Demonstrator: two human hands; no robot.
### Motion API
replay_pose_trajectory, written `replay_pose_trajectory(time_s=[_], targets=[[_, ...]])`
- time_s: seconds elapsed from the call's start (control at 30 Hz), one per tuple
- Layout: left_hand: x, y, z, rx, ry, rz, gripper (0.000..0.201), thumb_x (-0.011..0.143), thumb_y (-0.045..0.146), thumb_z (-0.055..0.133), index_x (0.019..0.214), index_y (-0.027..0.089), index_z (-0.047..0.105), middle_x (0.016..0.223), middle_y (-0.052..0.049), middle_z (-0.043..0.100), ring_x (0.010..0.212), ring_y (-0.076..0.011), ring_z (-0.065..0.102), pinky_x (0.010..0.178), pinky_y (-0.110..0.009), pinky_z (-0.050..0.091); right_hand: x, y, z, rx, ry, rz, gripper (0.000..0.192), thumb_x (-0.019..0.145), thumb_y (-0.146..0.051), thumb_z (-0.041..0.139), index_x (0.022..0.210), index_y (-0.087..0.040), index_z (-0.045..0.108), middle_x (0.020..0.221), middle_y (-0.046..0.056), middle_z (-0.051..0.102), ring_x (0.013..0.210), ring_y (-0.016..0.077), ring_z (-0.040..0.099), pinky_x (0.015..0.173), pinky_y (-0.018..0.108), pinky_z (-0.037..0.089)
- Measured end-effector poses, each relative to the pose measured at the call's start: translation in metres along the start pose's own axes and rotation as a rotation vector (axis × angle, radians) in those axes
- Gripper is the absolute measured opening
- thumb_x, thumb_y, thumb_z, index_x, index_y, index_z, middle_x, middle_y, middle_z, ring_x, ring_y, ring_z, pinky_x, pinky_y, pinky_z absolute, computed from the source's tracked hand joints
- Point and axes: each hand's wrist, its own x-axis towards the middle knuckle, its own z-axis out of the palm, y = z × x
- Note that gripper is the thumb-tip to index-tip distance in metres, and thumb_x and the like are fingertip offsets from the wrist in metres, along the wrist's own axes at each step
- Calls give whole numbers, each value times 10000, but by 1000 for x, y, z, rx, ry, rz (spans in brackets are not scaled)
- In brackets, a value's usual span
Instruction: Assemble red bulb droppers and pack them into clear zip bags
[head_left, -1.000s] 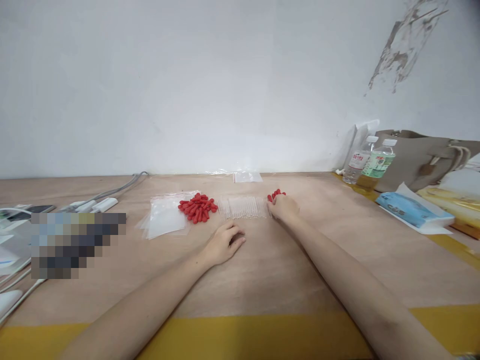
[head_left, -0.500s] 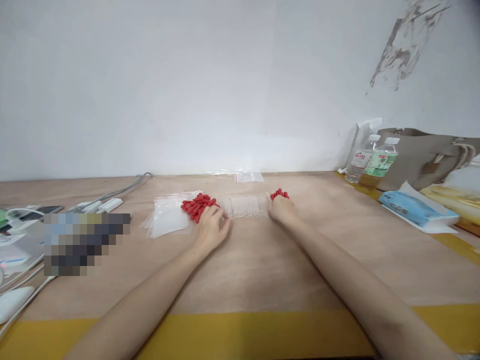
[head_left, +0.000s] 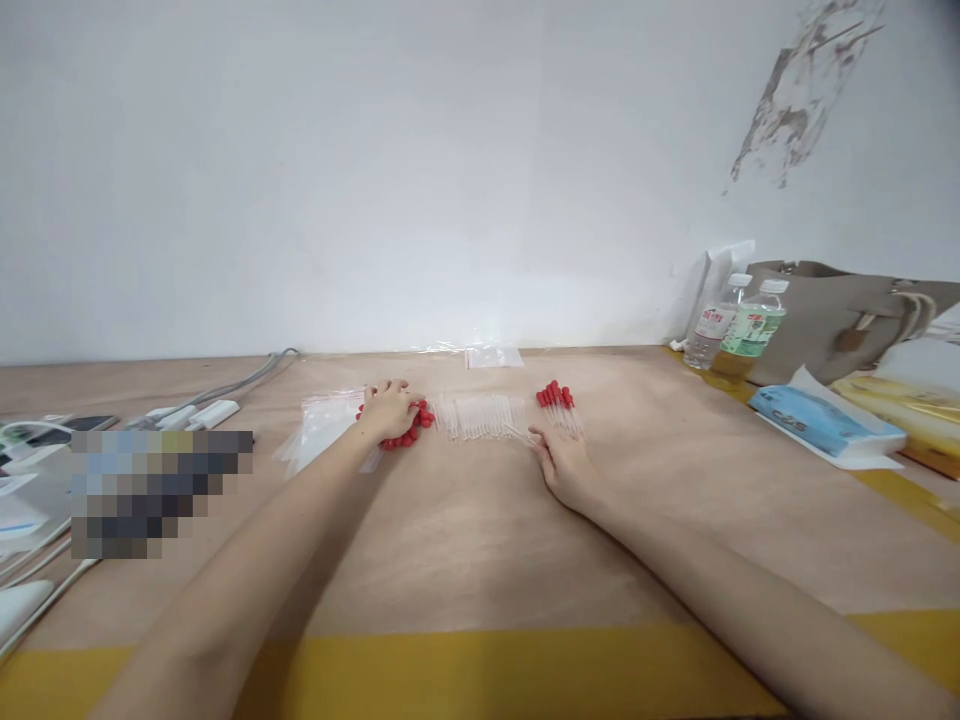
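No writing can be read: the labels on the two water bottles (head_left: 739, 325) and the print on the blue tissue pack (head_left: 814, 420), both well off to the right of our right fingers, are too small to make out. Our left hand (head_left: 388, 408) reaches forward with the arm stretched out, palm down on the pile of red rubber bulbs (head_left: 409, 425); the fingers curl loosely over the pile, and we cannot tell whether they pinch any one bulb. Just left of those fingers lies a stack of clear zip bags (head_left: 322, 430). Our right hand (head_left: 564, 468) rests on the counter (head_left: 480, 540), fingers loosely spread and holding nothing, their tips touching the near right end of the row of clear glass tubes (head_left: 480, 415). The tubes lie side by side, long axes pointing away from us. Just beyond the right fingers lie finished droppers (head_left: 556, 400), red bulbs at the far end.
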Motion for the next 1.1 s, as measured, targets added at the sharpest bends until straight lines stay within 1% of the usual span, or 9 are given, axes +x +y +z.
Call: replay_pose_trajectory(time_s=[0.1,0.23,0.37,0.43,0.53,0.6,0.7,0.83,1.1], targets=[[3,-1,2,-35,4,16,265,761,294,445,927,287,652,1184,-95,490,1115,-327,366,889,-515,225,0,0,2,-39,-14,-23,278,857,-184,334,1053,-157,529,922,95,625,846,198,557,778,345,332],[4,-5,1,-248,82,-28,178,683,250,531,813,234,653,1069,-89,555,1071,-312,424,884,-472,281,-1,-2,0,-11,-15,-25,239,863,-183,341,964,-174,558,916,64,629,832,173,559,800,335,315],[3,-11,-9,-401,99,-83,134,663,262,566,772,203,615,842,-50,627,860,-228,558,771,-346,406,-1,-5,-3,40,-15,2,205,865,-197,337,905,-170,536,862,60,621,803,174,555,787,339,329],[-2,-8,-15,-645,145,-130,152,642,290,604,750,185,588,759,-31,633,740,-183,588,692,-293,438,-1,-6,-4,74,-1,12,192,860,-199,341,892,-167,528,842,67,614,790,180,551,765,337,349],[-17,12,-16,-1167,191,-208,244,627,337,639,762,166,530,695,-21,631,625,-149,599,601,-272,453,0,-9,-7,132,14,11,180,853,-200,348,879,-170,523,822,73,603,770,187,548,732,334,375],[-32,33,-10,-1348,131,-218,270,642,340,636,809,164,518,649,-4,623,582,-132,593,584,-266,453,0,-10,-8,149,12,-1,178,852,-202,348,879,-173,521,824,76,599,771,191,546,720,333,383],[-53,64,6,-1545,14,-134,315,654,269,627,938,164,544,718,-11,647,682,-130,616,699,-282,461,-1,-11,-9,144,-13,-27,177,853,-199,349,892,-171,519,848,73,601,797,190,542,741,335,372],[-69,83,21,-1589,-62,-166,246,649,254,641,863,138,602,849,-60,665,844,-166,615,829,-317,436,-3,-11,-8,135,-60,-54,163,852,-205,366,895,-172,520,850,56,605,790,173,543,753,325,347],[-71,82,19,-1577,-71,-93,313,630,339,689,843,131,593,792,-38,649,681,-139,625,735,-316,484,-5,-22,-10,104,-37,-76,148,845,-229,402,874,-179,539,751,14,616,666,129,549,768,315,290]])
